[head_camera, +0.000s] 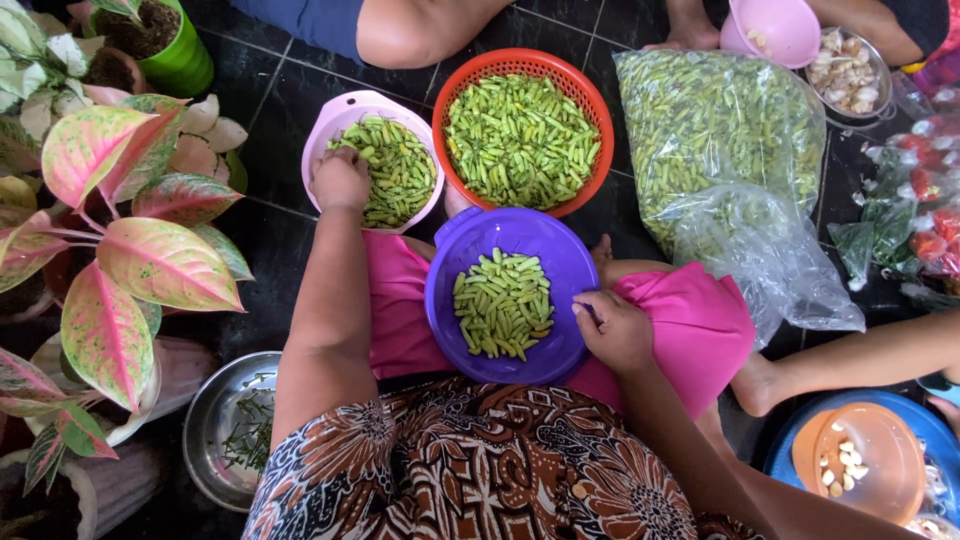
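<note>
We steadied the purple plastic bowl (560, 345) on our lap, right hand (615, 330) curled at its 3 o'clock rim, grasp unclear. At 11 o'clock, our left hand (340, 180) closed loosely over glossy green chillies (400, 170) in the pink bowl (335, 115). Pick singly. The orange mesh basket (590, 105) sat beyond.

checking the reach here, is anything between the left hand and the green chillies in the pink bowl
Nothing visible. The left hand already rests at the near rim of the pink bowl, right on the green chillies. The right hand sits apart, at the purple bowl.
</note>
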